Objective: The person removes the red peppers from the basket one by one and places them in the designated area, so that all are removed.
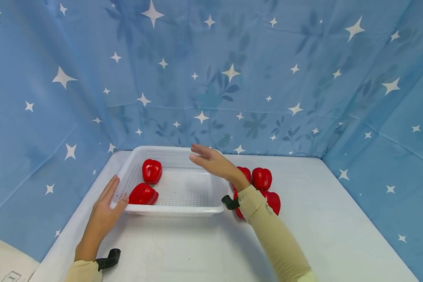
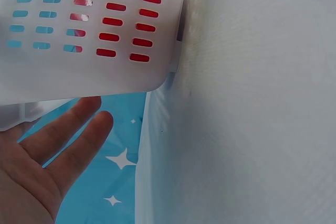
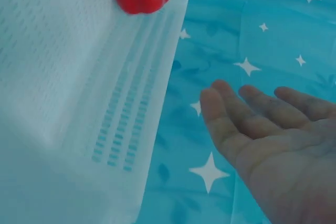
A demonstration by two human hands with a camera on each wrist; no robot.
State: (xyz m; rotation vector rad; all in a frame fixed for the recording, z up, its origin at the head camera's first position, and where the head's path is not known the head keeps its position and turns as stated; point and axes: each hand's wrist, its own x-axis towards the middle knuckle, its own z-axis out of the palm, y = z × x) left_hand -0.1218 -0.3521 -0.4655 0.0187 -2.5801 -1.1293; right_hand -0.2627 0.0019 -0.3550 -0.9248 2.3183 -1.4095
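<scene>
A white perforated plastic basket [image 1: 176, 210] stands on the table with two red bell peppers, one bell pepper [image 1: 152, 171] toward the back left and another bell pepper [image 1: 143, 194] in the front left corner. My left hand [image 1: 103, 213] is at the basket's left front corner, fingers extended along the outside and thumb right at the rim. In the left wrist view its fingers [image 2: 79, 145] are straight beside the basket wall. Above the basket's right back part hovers my right hand [image 1: 215, 162], fingers extended with nothing in them, seen palm-on in the right wrist view.
Several more red bell peppers [image 1: 262, 178] lie in a group on the table right of the basket, partly hidden by my right forearm. A blue curtain [image 1: 211, 78] with white stars encloses the back and sides of the white table [image 1: 324, 219].
</scene>
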